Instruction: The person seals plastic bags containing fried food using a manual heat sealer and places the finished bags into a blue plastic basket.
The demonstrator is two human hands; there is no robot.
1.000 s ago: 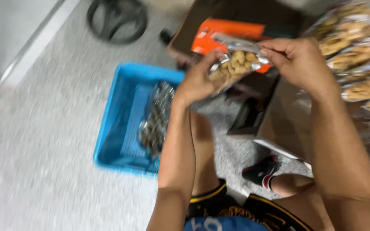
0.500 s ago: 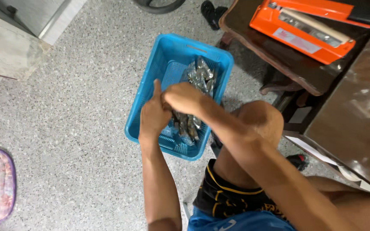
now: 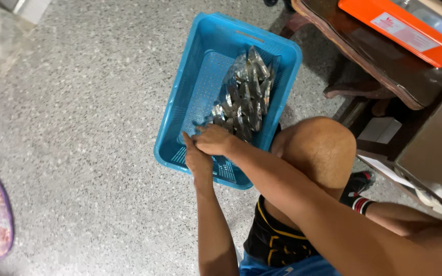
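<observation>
Both hands (image 3: pixel 205 148) in basket (image 3: pixel 180 112), grip unclear

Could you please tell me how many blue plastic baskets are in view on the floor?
1: the blue plastic basket stands on the speckled floor by the person's knee; nothing suggests another hidden.

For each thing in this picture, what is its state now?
Blue basket: on the floor, partly filled.
Clear packets: piled in a row inside the basket.
Left hand: at the basket's near rim.
Right hand: over the packets, touching them.
Orange machine: on the table, untouched.
</observation>
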